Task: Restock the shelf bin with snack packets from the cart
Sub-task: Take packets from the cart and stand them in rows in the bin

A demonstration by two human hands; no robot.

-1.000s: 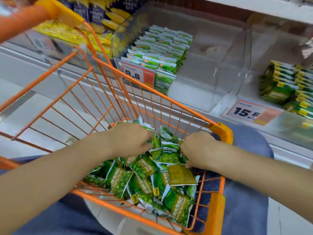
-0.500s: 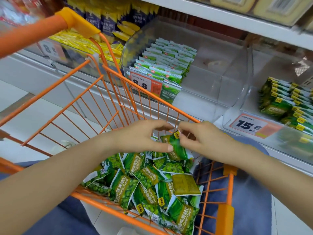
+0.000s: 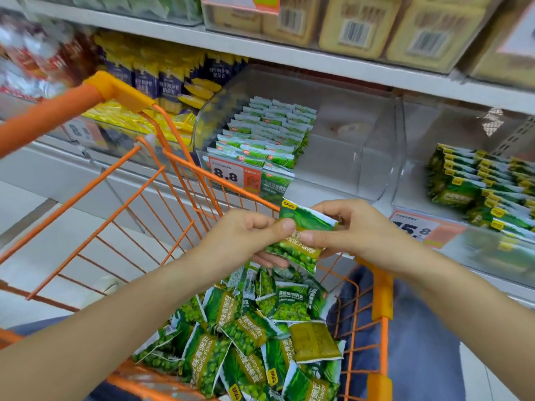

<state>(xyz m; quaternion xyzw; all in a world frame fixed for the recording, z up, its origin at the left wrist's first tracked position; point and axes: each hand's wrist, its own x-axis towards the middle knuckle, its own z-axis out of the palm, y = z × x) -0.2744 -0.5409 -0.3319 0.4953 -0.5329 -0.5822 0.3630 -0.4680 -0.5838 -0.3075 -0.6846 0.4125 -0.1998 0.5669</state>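
Observation:
Both hands hold one green garlic-pea snack packet (image 3: 304,235) above the orange wire cart (image 3: 185,180). My left hand (image 3: 249,235) pinches its left side with thumb on top. From the right, my right hand (image 3: 356,230) grips the packet. A heap of the same green packets (image 3: 254,337) lies in the cart's near right corner. Just beyond the cart stands the clear shelf bin (image 3: 347,157); rows of upright green packets (image 3: 266,137) fill its left part, and its right part is bare.
A price tag reading 8.8 (image 3: 231,173) hangs on the bin's front. To the right, another clear bin (image 3: 411,198) holds darker green packets (image 3: 486,183). Yellow and blue packs (image 3: 162,91) fill the bin at left. A shelf board (image 3: 318,59) runs above.
Both hands have risen out of the cart's heap with one packet held between them. The view has tilted up toward the shelf.

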